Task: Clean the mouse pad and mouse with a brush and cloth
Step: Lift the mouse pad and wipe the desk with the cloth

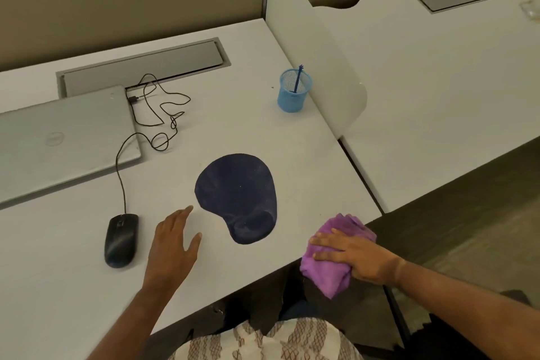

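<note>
Head view: wiping of the mouse pad [236,196] appears about to be started.
Right of the pad, at the worktop [263,96] edge, a bunched purple cloth [330,272] is gripped by the right hand [353,257]. Left of the pad, the left hand [172,245] is spread flat, empty, the mouse [121,240] beyond it. Next, the cloth likely needs carrying onto the pad.

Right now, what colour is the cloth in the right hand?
The crumpled fabric cloth is purple, clearest in head view.
</note>
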`<state>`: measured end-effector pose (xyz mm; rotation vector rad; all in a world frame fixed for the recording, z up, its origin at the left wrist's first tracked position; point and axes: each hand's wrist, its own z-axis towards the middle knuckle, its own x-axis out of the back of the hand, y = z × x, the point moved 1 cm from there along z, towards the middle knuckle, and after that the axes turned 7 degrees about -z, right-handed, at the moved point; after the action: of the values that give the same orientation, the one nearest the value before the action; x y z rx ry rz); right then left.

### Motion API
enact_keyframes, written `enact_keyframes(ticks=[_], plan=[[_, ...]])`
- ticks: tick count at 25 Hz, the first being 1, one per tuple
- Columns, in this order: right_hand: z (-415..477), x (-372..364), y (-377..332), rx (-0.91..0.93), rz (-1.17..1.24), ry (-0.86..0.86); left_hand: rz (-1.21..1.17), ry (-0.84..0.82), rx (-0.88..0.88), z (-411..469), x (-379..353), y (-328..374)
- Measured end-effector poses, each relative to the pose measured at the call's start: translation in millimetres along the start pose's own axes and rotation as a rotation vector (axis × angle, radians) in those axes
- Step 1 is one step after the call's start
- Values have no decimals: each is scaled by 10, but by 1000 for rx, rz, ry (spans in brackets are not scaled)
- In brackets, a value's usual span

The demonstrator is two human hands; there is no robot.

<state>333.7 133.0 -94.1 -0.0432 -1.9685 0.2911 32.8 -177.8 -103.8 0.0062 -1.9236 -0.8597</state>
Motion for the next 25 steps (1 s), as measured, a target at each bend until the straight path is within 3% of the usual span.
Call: enact_keyframes(ticks=[4,8,12,14,19,23,25], plan=[[-588,-192,266,-148,-125,-7,-13,-18,5,5,-19,-10],[-725,56,302,-350,105,193,-42,-8,7,35,-21,52],[121,735,319,-412,385,484,6,-50,-19,63,-93,113],[783,987,378,-363,379,525,60,-66,-46,51,-148,98],[2184,1213,204,-201,255,374,216,-61,-90,75,-218,128],[2663,941,-119,51,-40,173,259,-50,-30,145,-219,153],[2692,793,23,22,-108,126,274,-65,-25,143,-233,141]])
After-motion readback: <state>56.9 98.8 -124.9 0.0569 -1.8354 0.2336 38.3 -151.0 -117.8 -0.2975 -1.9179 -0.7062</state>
